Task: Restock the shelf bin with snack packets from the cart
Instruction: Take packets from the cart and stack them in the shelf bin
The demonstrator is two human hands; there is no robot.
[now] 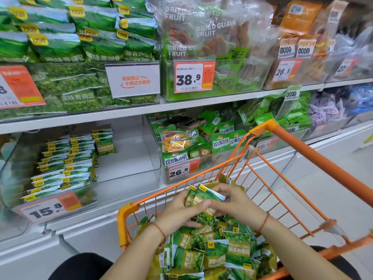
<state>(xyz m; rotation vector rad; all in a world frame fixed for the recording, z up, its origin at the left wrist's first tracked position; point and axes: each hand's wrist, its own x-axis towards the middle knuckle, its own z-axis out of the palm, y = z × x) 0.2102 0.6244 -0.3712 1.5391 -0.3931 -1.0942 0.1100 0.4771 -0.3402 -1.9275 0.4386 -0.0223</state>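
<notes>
Down over the orange cart [302,150], both hands together above a heap of green snack packets [222,251]. Left hand [177,211] curled around a small bunch of packets [203,196], right hand [234,201] pinching the same bunch from the other side. Red string bracelets on both wrists. Straight ahead on the lower shelf, a clear bin [141,158], partly filled: matching packets stacked in rows along its left half, right half bare. Price tag [50,209] on its front.
</notes>
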